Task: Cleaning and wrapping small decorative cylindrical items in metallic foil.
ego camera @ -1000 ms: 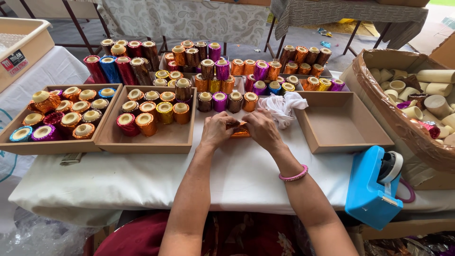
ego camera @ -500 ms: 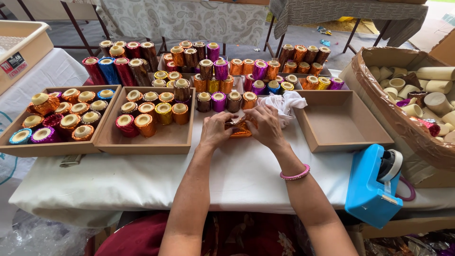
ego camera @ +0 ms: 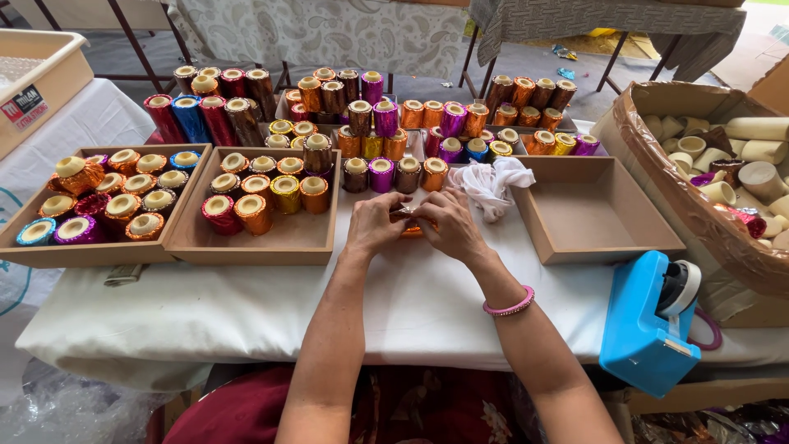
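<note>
Wrapping in hand: left hand (ego camera: 374, 226) and right hand (ego camera: 448, 226) both close their fingers on one orange foil cylinder (ego camera: 411, 224) on the white tablecloth (ego camera: 246, 304). Finished wrapped rolls (ego camera: 271, 193) fill two trays; right tray (ego camera: 592, 215) empty; bare tubes (ego camera: 723, 160) remain boxed.

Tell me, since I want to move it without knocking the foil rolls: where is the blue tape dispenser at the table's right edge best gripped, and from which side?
Probably by the tape dispenser across its flat blue side walls, coming down from above. Its body is tall, narrow and slab-sided, open on top, and it stands apart from the empty box; the tape wheel end looks less steady to hold.
</note>
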